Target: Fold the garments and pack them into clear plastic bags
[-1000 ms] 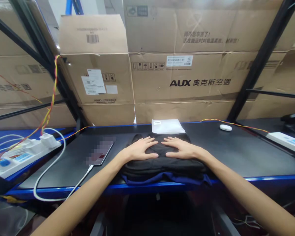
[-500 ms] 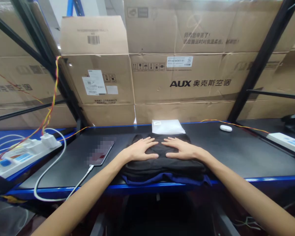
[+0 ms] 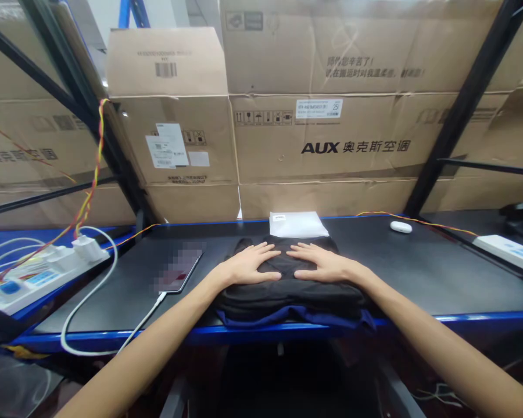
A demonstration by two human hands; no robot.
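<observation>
On top of the black cloth [image 3: 296,293], both my hands lie open, palms down with the fingers spread. The left hand [image 3: 250,266] covers its left part and the right hand [image 3: 325,266] its right part, fingertips pointing inward with a strip of cloth showing between them. Neither hand grips anything.

The cloth lies folded in a thick pile at the near edge of the table [image 3: 418,278], with blue cloth [image 3: 287,316] showing under its front. For even contact, I'd share the weight between both palms and smooth outward from the middle, lightly enough not to shove the layers over that edge. The front folds look soft and uneven, so I judge they could slip if I pressed hard or dragged toward me.

Just beyond the pile is a pale packet [image 3: 300,224]; I'd mind my fingertips there. To the pile's left lies a phone [image 3: 183,274] on a white cable [image 3: 65,325], which I'd avoid snagging with my left forearm. Beyond it to the right sits a small white case [image 3: 401,227], well apart.
</observation>
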